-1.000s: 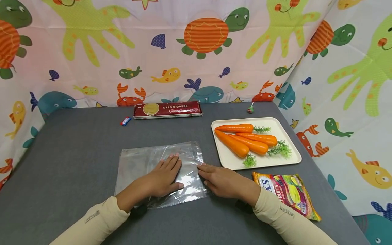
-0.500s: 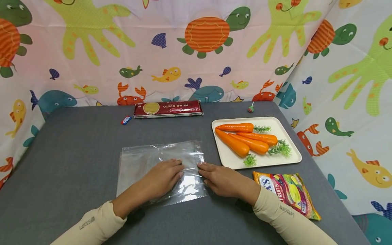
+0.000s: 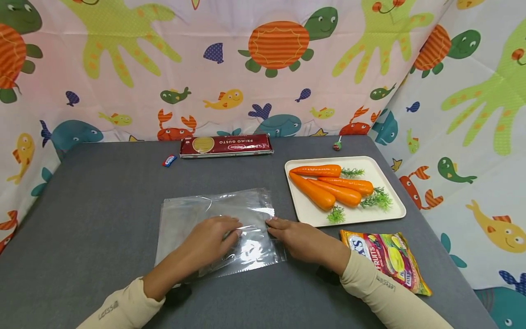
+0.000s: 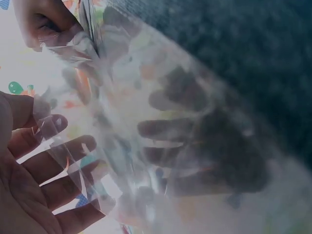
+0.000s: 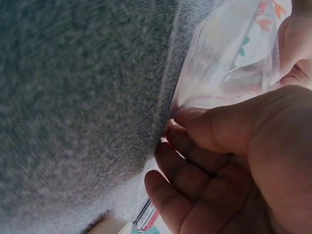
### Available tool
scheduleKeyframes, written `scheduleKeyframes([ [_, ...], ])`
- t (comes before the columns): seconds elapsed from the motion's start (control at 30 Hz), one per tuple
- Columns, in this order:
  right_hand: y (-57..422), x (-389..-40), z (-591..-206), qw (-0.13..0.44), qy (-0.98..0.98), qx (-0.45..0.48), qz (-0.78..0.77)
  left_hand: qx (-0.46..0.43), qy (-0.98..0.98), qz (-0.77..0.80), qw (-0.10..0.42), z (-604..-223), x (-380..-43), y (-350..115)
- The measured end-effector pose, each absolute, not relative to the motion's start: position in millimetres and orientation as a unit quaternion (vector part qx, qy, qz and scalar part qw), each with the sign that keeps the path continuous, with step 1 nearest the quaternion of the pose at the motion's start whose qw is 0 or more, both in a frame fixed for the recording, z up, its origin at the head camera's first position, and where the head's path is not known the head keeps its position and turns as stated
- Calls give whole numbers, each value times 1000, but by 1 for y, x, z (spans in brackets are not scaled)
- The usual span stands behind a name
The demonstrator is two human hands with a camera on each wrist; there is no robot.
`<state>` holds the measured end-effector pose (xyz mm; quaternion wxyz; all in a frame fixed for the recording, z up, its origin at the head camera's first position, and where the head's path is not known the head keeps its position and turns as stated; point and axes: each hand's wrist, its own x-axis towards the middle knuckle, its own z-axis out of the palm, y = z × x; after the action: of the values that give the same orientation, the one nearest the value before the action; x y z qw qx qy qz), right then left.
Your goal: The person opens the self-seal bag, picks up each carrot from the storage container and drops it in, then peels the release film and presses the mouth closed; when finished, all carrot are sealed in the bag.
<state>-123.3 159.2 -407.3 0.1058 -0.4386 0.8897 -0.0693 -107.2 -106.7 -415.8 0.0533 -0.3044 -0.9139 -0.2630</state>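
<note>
Clear plastic bags (image 3: 176,219), or layers of one, lie on the grey table in the head view. My left hand (image 3: 215,235) is over their middle. In the left wrist view its fingers (image 4: 63,180) are spread, loosely bent and touching a raised sheet of film, with the hand mirrored in the plastic. My right hand (image 3: 304,240) is at the right edge of the film. In the right wrist view its thumb and index fingertip pinch the plastic edge (image 5: 204,73). How many layers are between them I cannot tell.
A cream tray (image 3: 386,217) with several carrots (image 3: 314,189) stands at right. A candy packet (image 3: 390,260) lies beside my right forearm. Along the back are a dark red biscuit pack (image 3: 226,146), a small blue-and-red wrapped sweet (image 3: 169,160) and a lollipop (image 3: 337,145).
My left hand lay flat with spread fingers on the plastic; its fingers have since bent and it has shifted slightly left. The film's near right corner has shifted right. My right hand stays almost still.
</note>
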Motion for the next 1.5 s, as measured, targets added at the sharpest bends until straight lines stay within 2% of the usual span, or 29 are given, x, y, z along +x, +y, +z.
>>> scheduleKeyframes([
  [0.67, 160, -125, -407, 106, 893, -431, -67, -250, -916, -307, 67, -404, -98, -108],
  [1.1, 172, -133, -393, 24, 888, -425, -173, -239, -910, -335, 57, -409, -100, -109],
  [1.3, 192, -140, -381, -70, 919, -335, -194, -239, -907, -342, 53, -410, -100, -108],
  [1.5, 212, -144, -372, -82, 938, -263, -211, -227, -912, -340, 41, -408, -99, -109],
])
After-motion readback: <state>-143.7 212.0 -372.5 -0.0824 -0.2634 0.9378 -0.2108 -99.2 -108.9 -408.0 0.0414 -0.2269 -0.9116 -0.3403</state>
